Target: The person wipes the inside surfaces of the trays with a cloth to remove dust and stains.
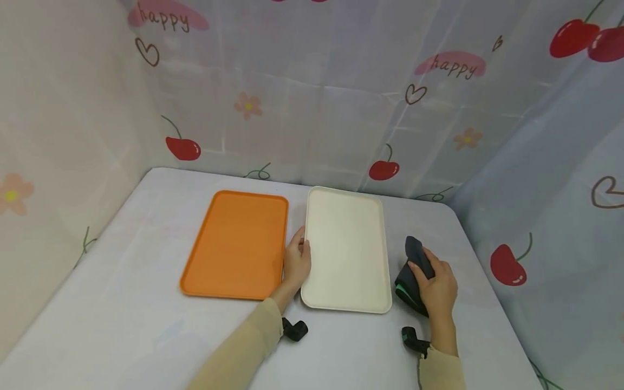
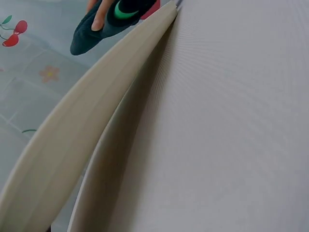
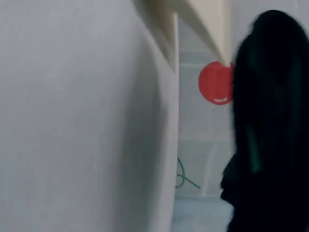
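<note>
My left hand (image 1: 296,262) grips the left long edge of a cream rectangular tray (image 1: 346,252), its fingers partly hidden at the rim. In the left wrist view the tray's edge (image 2: 87,111) stands off the white surface, with a dark shadow beneath. To the right of the tray, my right hand (image 1: 439,287) holds a dark grey, folded cloth item (image 1: 415,273) with a green stripe, its thumb on top. That cloth item (image 3: 270,121) fills the right side of the right wrist view, dark and blurred. Its exact kind is unclear.
An orange rectangular tray (image 1: 239,246) lies flat to the left of the cream one. Both are on a table with a white cover (image 1: 146,314). Cherry-printed curtains (image 1: 312,108) hang behind and at the sides. A black camera mount sits at each wrist.
</note>
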The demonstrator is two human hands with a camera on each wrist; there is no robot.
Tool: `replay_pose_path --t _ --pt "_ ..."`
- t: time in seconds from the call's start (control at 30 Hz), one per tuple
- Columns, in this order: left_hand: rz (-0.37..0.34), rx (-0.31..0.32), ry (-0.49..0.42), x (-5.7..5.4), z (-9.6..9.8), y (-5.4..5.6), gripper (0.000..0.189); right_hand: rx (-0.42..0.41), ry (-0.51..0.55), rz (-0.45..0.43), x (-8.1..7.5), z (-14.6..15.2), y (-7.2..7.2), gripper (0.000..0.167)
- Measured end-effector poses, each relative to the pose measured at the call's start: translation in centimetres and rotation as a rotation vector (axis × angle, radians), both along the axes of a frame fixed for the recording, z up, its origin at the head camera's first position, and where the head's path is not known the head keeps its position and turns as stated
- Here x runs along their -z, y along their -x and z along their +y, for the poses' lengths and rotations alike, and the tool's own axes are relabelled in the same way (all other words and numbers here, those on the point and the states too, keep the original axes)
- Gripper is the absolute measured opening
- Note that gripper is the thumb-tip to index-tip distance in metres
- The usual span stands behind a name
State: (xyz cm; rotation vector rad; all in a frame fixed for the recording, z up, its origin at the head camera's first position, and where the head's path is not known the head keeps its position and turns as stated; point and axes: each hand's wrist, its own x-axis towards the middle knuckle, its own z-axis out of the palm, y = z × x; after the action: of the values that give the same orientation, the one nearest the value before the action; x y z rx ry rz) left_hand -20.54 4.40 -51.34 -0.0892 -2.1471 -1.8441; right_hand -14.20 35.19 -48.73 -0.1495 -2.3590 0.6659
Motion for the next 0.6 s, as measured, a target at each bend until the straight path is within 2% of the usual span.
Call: replay_pose_path --t 0.17,0.27,0.33,0.4,0.6 --pt "0.038 0.063 -0.073 -0.3 -0.3 -0.7 0.042 0.004 0.023 0.086 -2.2 -1.2 -0.4 0.052" --pt "0.095 0.066 -0.092 -0.7 -0.6 -1.3 0.042 0.000 0.040 0.162 -3.9 -2.0 -0.8 0.051" --pt "0.130 0.051 -0.073 -1.2 -0.9 -1.7 0.041 0.000 0.047 0.200 -5.1 -2.6 -1.0 0.050" --pt "0.161 0.048 -0.066 -2.2 -1.3 -2.3 0.041 -0.002 0.056 0.227 -6.3 -3.1 -1.2 0.051" --pt "0.250 0.054 -0.075 -6.0 -2.8 -4.4 0.039 -0.031 0.081 0.277 -8.9 -5.0 -1.6 0.053"
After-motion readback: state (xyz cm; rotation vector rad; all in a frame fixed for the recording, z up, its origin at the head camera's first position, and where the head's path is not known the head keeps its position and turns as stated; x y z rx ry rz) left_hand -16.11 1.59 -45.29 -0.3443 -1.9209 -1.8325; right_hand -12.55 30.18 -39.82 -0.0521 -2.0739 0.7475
